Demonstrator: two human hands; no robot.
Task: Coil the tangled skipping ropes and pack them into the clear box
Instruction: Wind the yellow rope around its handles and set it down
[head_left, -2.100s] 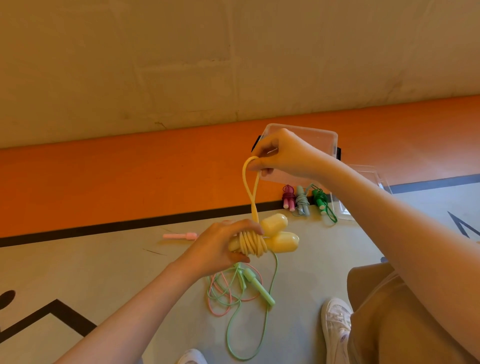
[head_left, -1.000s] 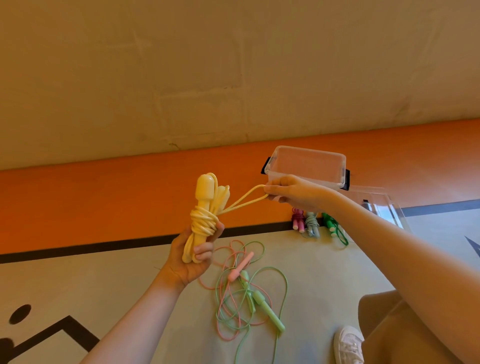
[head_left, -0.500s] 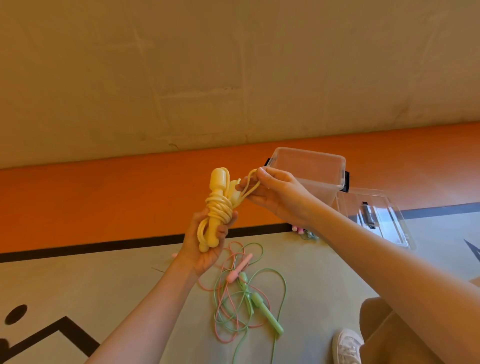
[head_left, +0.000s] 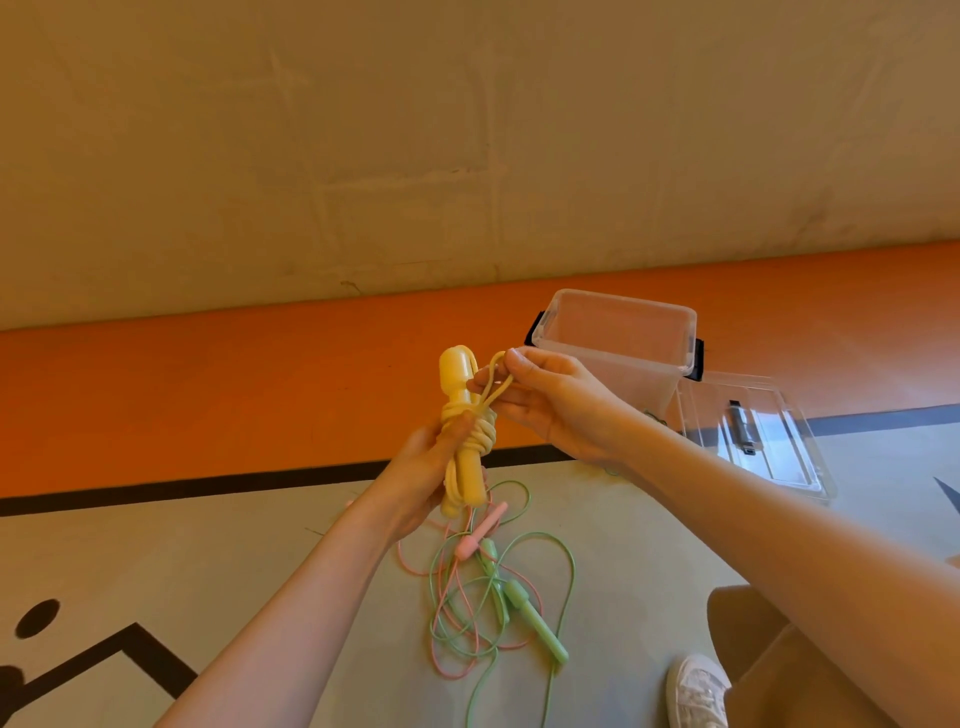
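The grey-green floor (head_left: 156, 545) carries black painted lines. In the middle lies a tangle of pink rope (head_left: 415, 564) and green rope (head_left: 563, 566), handles among the loops. Far right stand the clear box (head_left: 613, 343) and, just beside it, its flat lid (head_left: 758, 441). A white shoe (head_left: 698, 688) rests near right.

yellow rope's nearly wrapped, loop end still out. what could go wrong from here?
1. The right hand only pinches the loose loop; if it slips before being tucked, the wraps on the yellow rope may unwind.
2. The left hand grips low on the bundle, so the coils could slide off the handle tops.
3. The pink and green ropes lie tangled directly below; a dropped bundle could snag them.
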